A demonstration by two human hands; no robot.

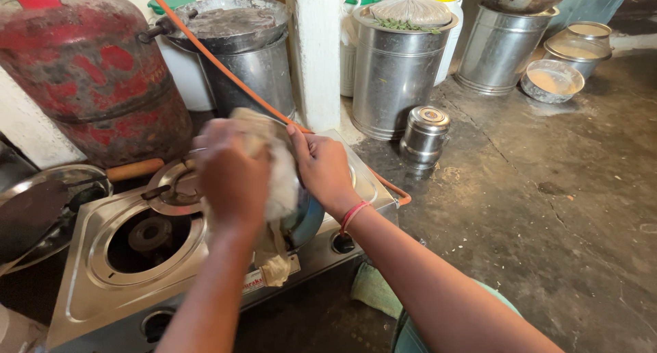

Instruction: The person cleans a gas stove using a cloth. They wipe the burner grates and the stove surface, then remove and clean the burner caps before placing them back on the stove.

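My left hand [229,171] and my right hand [323,168] both grip a pale, worn cloth [277,188] wrapped over a steel pot [304,219] that sits on the right burner of a steel two-burner gas stove [96,284]. A strip of the cloth hangs down over the stove's front edge. The pot is mostly hidden by the cloth and my hands; only a shiny part of its side shows. A red thread band circles my right wrist. The left burner [150,235] is bare and unlit.
A red gas cylinder [92,72] stands behind the stove, its orange hose [226,72] running past my hands. Steel drums [393,69] and bowls [551,79] line the back wall. A small lidded steel canister [424,134] stands on the dark floor. A pan [41,212] lies at left.
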